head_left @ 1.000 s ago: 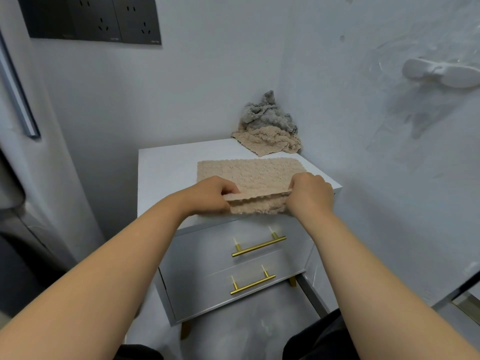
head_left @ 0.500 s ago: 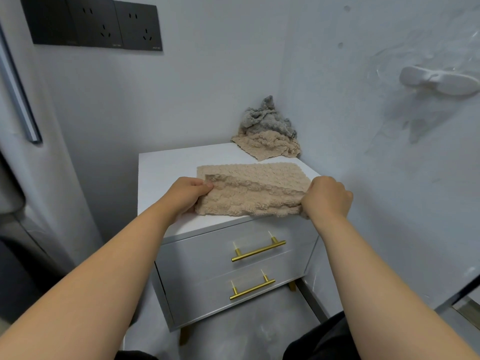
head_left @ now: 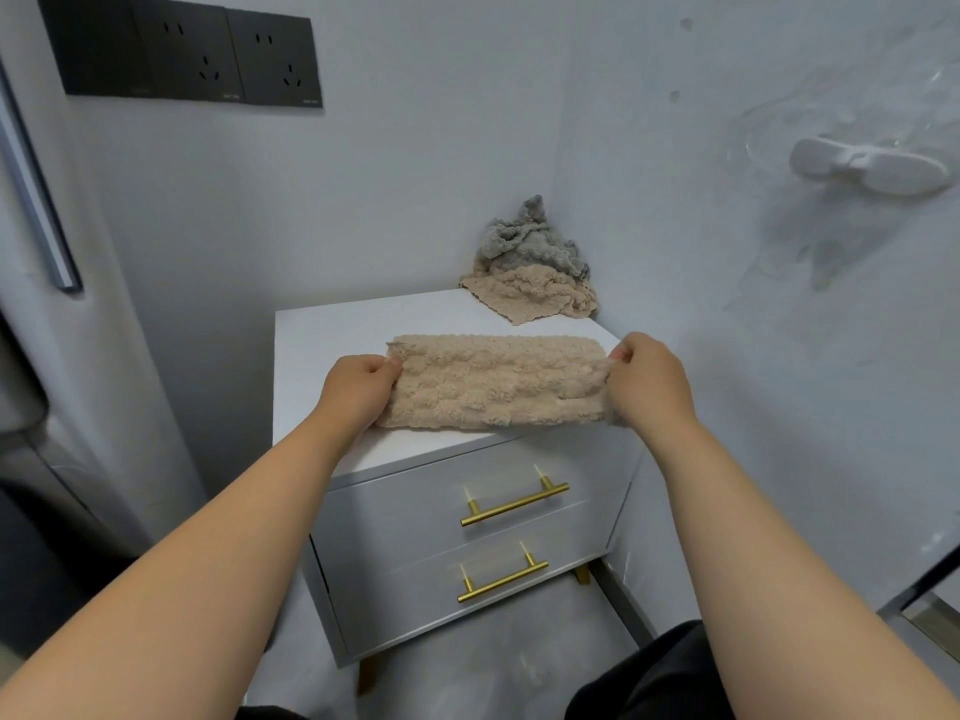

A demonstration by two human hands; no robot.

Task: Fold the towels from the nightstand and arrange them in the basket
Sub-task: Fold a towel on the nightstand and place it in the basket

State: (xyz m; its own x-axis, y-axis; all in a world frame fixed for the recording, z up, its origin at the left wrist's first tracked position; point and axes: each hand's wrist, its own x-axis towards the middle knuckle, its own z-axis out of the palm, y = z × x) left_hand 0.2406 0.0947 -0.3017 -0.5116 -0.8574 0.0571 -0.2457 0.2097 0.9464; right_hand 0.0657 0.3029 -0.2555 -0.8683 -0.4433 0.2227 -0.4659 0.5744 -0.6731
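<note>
A beige towel (head_left: 493, 381), folded into a long strip, lies across the front of the white nightstand top (head_left: 332, 335). My left hand (head_left: 358, 389) pinches its left end and my right hand (head_left: 647, 379) pinches its right end, with the strip stretched between them. In the nightstand's back right corner a crumpled grey towel (head_left: 530, 244) sits on a crumpled beige towel (head_left: 535, 298). No basket is in view.
The nightstand has two drawers with gold handles (head_left: 514, 504) and stands in a wall corner. Dark wall sockets (head_left: 192, 54) hang above left, a white hook (head_left: 872, 166) on the right wall. Bare floor (head_left: 483, 667) lies below.
Both hands carried the towel's near edge away from me onto its far edge, halving it into a strip. They moved apart to the strip's two ends.
</note>
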